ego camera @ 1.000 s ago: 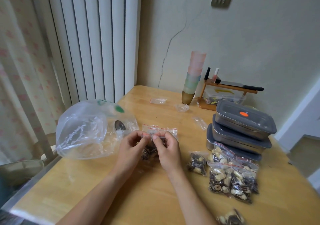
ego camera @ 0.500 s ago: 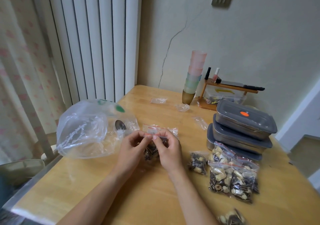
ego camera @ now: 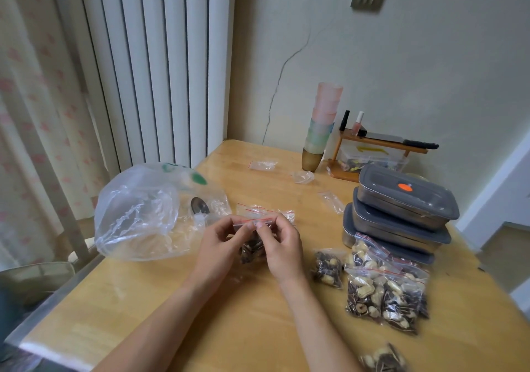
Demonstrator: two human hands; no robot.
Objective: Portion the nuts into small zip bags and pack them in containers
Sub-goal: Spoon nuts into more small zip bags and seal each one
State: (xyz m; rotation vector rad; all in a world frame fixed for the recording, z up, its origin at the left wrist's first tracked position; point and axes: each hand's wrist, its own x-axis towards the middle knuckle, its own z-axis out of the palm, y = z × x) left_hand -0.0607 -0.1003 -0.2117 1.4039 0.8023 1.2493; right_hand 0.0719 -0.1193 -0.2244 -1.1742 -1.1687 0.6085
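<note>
The wooden table (ego camera: 258,328), smooth and honey-coloured, carried everything. Largest on it was the crinkled clear sack (ego camera: 143,216), slumped open at the left with a round metal scoop (ego camera: 200,206) showing through its film, probably kept there so refills stayed within easy reach. At the right stood three lidded steel containers (ego camera: 401,214), rectangular with grey lids, stacked and closed; packing had apparently not begun. In front of them lay a loose heap of filled bags (ego camera: 384,288), glossy and lumpy with pale nuts and dark striped seeds, likely parked beside the containers to be loaded together. A stack of pastel cups (ego camera: 322,125) and a small wooden rack (ego camera: 378,148) sat against the wall. Flat empty bags (ego camera: 262,165) lay scattered farther back.

Near the table's middle, the left hand (ego camera: 220,242) and right hand (ego camera: 284,245) met over one small bag (ego camera: 252,245), held just above the wood. Both sets of fingers were curled, thumb and forefingers pinching the red-lined zip strip at the top, evidently pressing it closed. The nuts hung dark in the bag's lower half, between the palms. Another empty bag (ego camera: 266,211) lay just behind the fingertips.
</note>
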